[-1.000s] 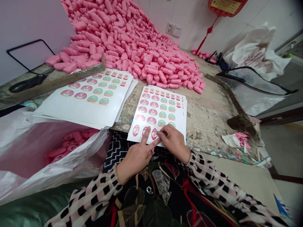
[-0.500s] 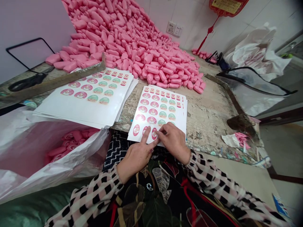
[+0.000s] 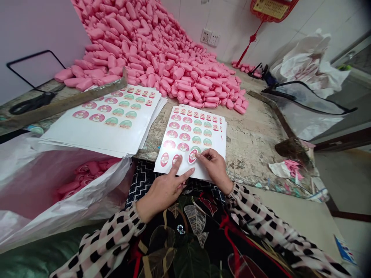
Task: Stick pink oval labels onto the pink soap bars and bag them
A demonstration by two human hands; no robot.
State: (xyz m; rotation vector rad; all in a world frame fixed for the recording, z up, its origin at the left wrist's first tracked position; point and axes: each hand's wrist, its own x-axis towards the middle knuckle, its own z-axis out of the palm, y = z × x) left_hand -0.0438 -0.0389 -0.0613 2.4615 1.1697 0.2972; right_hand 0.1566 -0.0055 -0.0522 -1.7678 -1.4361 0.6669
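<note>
A pink oval sticker (image 3: 192, 156) is pinched between the thumb and forefinger of my right hand (image 3: 216, 170). It is lifted off the white sticker sheet (image 3: 218, 143), which carries rows of pink, green and small red labels. My left hand (image 3: 162, 189) rests on the sheet's near edge, its forefinger and thumb spread apart. The forefinger tip partly covers another oval label beside a bare spot. More sheets lie under this one, overhanging the worktable's near edge above my lap.
A large heap of pink sausage-shaped pieces (image 3: 150, 58) covers the back of the worktable (image 3: 246, 143). To the left lie a sheet stack (image 3: 110, 141), a flat bar (image 3: 66, 102) and scissors (image 3: 34, 102). An open white bag (image 3: 95, 208) holds pink pieces. A hammer-like tool (image 3: 291, 148) lies right.
My right hand has peeled the oval sticker off the sheet and raised it slightly. My left thumb and forefinger have spread apart on the paper. The whole view shifts a little left.
</note>
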